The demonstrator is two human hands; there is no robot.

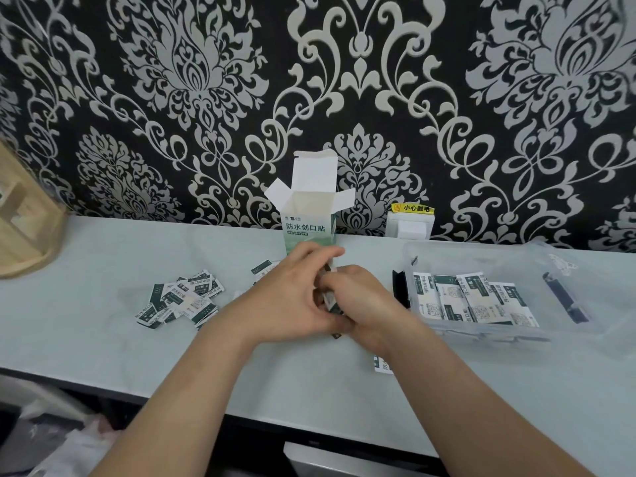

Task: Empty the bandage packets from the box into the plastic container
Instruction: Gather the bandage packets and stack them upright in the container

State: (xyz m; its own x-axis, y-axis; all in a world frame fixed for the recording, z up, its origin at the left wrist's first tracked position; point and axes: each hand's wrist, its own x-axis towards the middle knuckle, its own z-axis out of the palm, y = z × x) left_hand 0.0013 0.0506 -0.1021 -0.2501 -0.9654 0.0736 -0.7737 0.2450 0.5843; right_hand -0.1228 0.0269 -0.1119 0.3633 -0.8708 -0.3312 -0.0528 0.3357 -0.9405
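Here, both hands, left [292, 297] and right [358, 301], were closed together on a small stack of packets [329, 301] at centre. Box [309, 218] stood open at 12 o'clock, container [481, 297] at 3, loose pile [179, 301] at 9. Packets looked light, thin, slippery; best pinched by edges.

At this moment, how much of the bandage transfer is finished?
Partly done. Several white-and-green bandage packets already lie in the clear plastic container. Both hands, left and right, are closed together on a small stack of packets. Left: a loose pile of packets on the pale countertop, plus one packet by the right wrist. The opened white-and-green cardboard box stands upright; its contents are hidden.
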